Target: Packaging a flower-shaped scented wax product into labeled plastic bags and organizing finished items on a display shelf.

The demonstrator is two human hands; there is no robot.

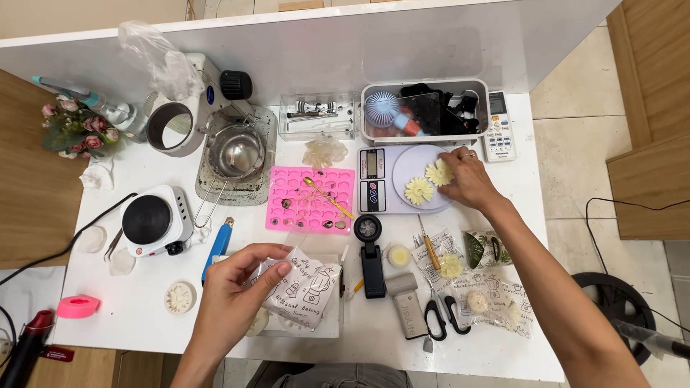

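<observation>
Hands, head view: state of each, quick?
Left hand: closed on a printed clear bag.
Right hand: fingertips on a pale flower piece on the scale; grip cannot be told.

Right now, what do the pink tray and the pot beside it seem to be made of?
The pink tray looks like soft matte silicone, judging by its moulded rows of cavities. The pot looks like polished steel, since it is silver with bright reflections.

The left hand [241,284] is gripping a printed clear bag [305,287] at six o'clock. At two o'clock, the right hand [468,177] is touching a pale flower piece [438,172] lying on the scale [402,179].
</observation>
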